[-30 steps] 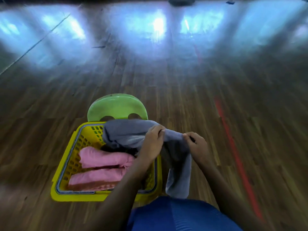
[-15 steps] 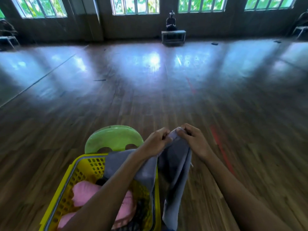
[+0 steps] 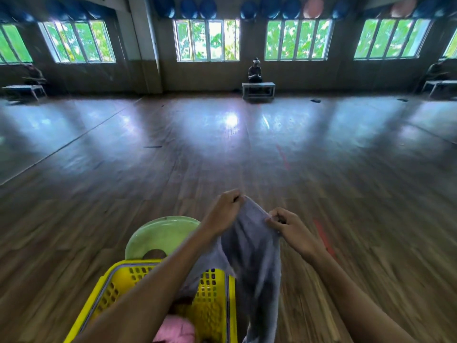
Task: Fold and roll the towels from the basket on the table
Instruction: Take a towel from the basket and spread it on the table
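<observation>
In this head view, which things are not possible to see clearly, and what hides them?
Head view:
- pink towel in the yellow basket: mostly hidden by the left forearm and cut by the bottom edge; count unclear.
- grey towel: lower end cut by the bottom edge.
- green seat: near part hidden behind the basket.
- figure by far wall: too small.

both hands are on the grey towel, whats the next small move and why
Probably draw the left hand and right hand apart along the top edge. They pinch the grey towel close together, so it hangs bunched and narrow by the yellow basket, too gathered to fold yet.
</observation>
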`<state>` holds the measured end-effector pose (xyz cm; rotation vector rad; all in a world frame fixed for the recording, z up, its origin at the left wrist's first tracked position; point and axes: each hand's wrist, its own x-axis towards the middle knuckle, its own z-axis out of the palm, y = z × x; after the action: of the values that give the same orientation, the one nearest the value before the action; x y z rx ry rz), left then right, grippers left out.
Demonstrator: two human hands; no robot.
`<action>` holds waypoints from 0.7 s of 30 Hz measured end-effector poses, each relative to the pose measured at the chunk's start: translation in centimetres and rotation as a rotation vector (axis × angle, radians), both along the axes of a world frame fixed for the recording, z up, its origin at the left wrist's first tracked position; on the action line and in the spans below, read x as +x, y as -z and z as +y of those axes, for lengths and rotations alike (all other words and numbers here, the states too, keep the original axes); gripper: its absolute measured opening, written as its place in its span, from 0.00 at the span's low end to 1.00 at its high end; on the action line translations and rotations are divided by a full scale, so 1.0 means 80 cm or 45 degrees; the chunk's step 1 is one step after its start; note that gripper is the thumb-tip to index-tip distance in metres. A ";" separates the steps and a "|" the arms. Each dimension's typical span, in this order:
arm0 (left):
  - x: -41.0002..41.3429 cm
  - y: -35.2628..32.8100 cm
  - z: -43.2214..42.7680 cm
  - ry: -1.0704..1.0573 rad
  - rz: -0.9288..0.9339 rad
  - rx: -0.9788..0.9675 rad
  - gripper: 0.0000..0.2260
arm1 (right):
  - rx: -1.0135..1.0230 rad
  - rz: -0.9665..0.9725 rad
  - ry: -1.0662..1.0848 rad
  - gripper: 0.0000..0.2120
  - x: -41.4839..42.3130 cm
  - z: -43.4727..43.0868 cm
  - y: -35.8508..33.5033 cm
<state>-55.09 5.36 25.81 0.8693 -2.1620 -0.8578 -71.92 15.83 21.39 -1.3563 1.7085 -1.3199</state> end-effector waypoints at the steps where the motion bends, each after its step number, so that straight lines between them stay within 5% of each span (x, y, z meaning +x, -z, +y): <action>1: -0.006 -0.013 -0.001 0.046 -0.016 -0.028 0.20 | -0.014 -0.034 -0.042 0.08 0.005 -0.008 -0.006; 6: -0.024 -0.047 -0.003 0.110 -0.097 -0.100 0.20 | -0.139 -0.100 -0.136 0.09 0.025 -0.032 -0.055; 13: 0.000 0.007 -0.015 0.036 -0.221 -0.443 0.04 | -0.265 0.020 0.054 0.13 0.025 -0.042 -0.065; 21: 0.041 0.057 -0.018 -0.304 -0.014 -0.473 0.10 | -0.243 0.221 0.207 0.17 -0.006 -0.033 -0.058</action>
<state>-51.80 3.94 21.26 0.9135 -2.0811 -0.3202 -72.43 13.20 26.04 -1.5029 1.8821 -1.5273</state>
